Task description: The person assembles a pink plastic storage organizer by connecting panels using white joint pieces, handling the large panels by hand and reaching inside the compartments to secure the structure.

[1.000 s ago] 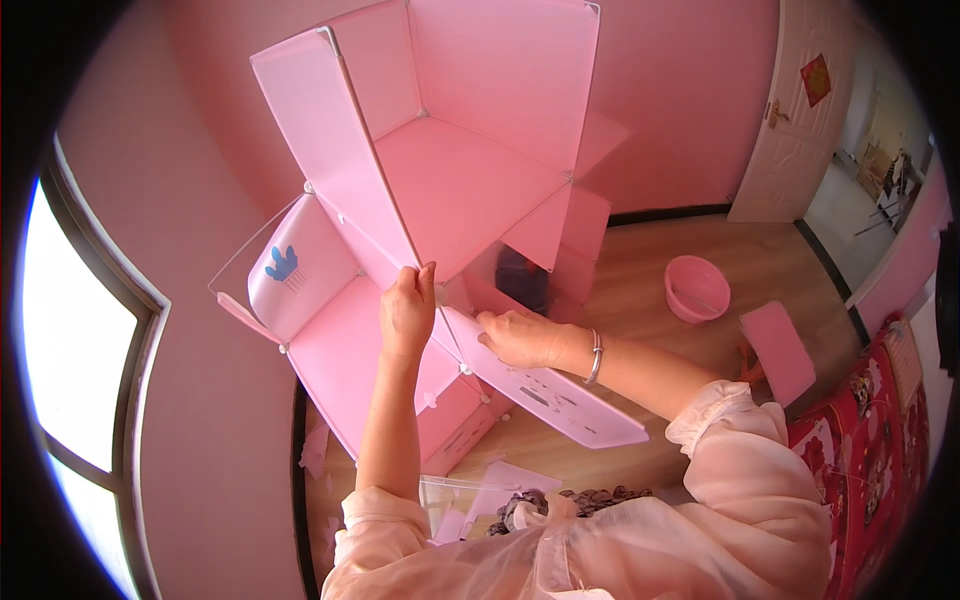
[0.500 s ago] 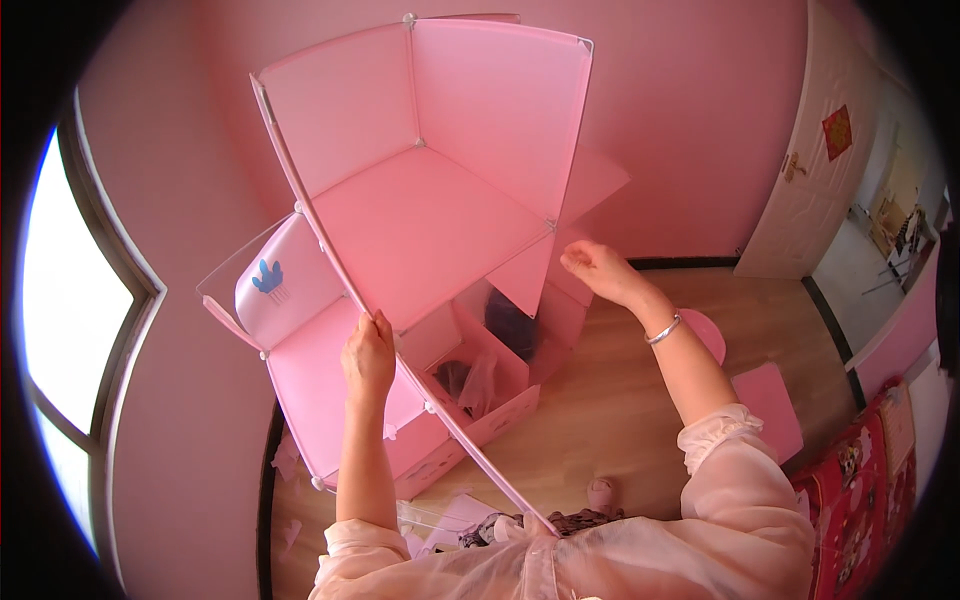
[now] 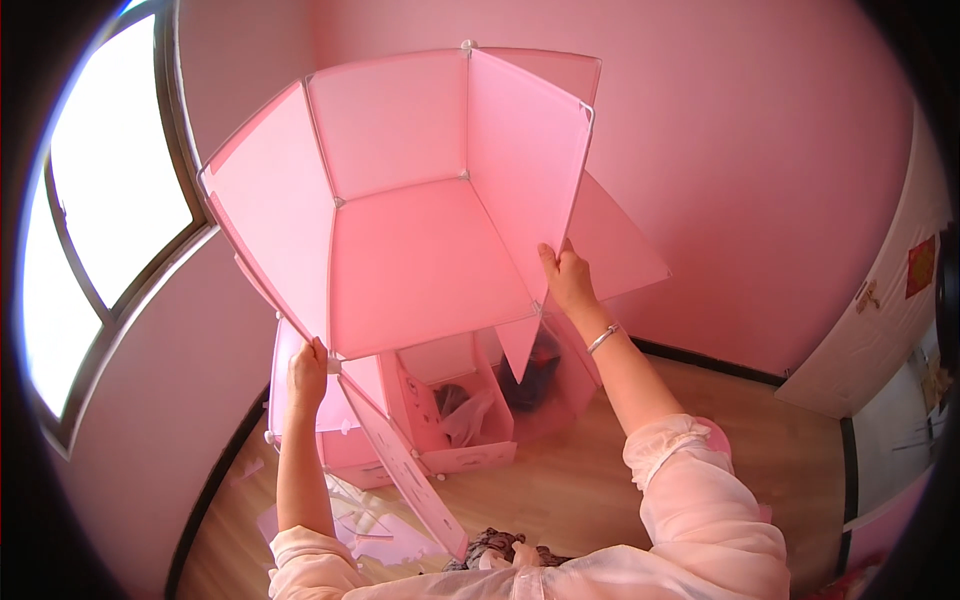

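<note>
A pink panel storage cabinet stands in front of me, its upper cube open toward me with a flat floor panel. On the cube's left is a pink side panel; my left hand is closed on its lower front edge, beside a white corner connector. My right hand grips the front edge of the right side panel, thumb on the inner face. Below the left hand, a narrow printed pink panel slants down toward me.
Lower compartments hold a pink box with a clear plastic bag and a dark object. Loose pink pieces lie on the wooden floor by my feet. A bright window is at left, a white door at right.
My right hand, free in the air before, now holds the right panel's edge. My left hand has shifted left and down with the left panel, whose inner face now shows. The view has turned.
</note>
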Tool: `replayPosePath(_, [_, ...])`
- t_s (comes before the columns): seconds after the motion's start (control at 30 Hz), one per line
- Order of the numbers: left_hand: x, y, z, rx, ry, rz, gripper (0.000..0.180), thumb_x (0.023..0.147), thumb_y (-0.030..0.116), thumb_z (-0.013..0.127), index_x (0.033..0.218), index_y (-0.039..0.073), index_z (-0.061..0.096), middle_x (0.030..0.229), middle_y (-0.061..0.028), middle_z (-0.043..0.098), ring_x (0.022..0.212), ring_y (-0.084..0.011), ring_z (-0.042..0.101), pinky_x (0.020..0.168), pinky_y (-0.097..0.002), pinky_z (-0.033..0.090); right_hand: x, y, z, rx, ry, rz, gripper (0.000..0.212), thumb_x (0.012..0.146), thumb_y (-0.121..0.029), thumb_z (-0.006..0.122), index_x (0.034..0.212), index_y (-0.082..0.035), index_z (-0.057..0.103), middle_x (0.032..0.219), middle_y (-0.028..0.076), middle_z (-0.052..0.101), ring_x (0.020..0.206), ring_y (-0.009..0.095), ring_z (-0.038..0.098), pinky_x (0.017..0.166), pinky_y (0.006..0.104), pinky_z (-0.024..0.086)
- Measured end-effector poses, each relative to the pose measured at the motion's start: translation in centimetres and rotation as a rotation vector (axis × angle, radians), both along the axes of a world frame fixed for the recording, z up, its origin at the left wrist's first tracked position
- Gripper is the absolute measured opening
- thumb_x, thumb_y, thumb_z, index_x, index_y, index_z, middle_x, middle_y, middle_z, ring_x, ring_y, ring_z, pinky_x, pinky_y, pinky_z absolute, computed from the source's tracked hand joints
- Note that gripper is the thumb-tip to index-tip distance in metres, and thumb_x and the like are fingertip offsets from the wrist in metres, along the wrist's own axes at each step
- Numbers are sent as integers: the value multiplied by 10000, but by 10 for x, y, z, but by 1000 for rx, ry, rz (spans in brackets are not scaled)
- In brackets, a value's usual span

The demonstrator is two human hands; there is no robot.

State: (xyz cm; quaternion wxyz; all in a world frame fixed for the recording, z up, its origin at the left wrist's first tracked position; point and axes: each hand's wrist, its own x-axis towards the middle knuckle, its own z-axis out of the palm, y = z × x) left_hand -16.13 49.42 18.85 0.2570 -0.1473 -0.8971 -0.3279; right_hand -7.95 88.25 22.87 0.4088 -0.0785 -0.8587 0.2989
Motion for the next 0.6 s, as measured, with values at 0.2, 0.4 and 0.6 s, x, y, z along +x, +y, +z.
replayPosePath(0.2, [2, 5, -13, 19, 81, 2, 333, 858, 175, 430, 608, -37, 487, 553, -201, 501, 496, -342, 488, 474, -397, 379, -11, 28, -1, -4, 332, -282, 418, 861, -407, 375, 758, -21, 501, 552, 197, 524, 535, 375, 533, 458, 436, 408])
replayPosePath(0.4, [4, 9, -12, 50, 129, 5, 321, 855, 157, 438, 597, -34, 458, 550, -194, 482, 477, -339, 462, 454, -389, 363, -23, 91, 46, 6, 309, -327, 442, 858, -417, 379, 713, -26, 525, 578, 180, 538, 566, 363, 537, 494, 421, 413])
replayPosePath(0.6, [0, 9, -18, 21, 155, 22, 299, 851, 136, 443, 601, -28, 442, 549, -187, 483, 480, -336, 463, 450, -387, 364, -38, 144, 64, 46, 305, -324, 454, 859, -412, 391, 703, -7, 525, 577, 177, 527, 555, 344, 525, 506, 399, 407])
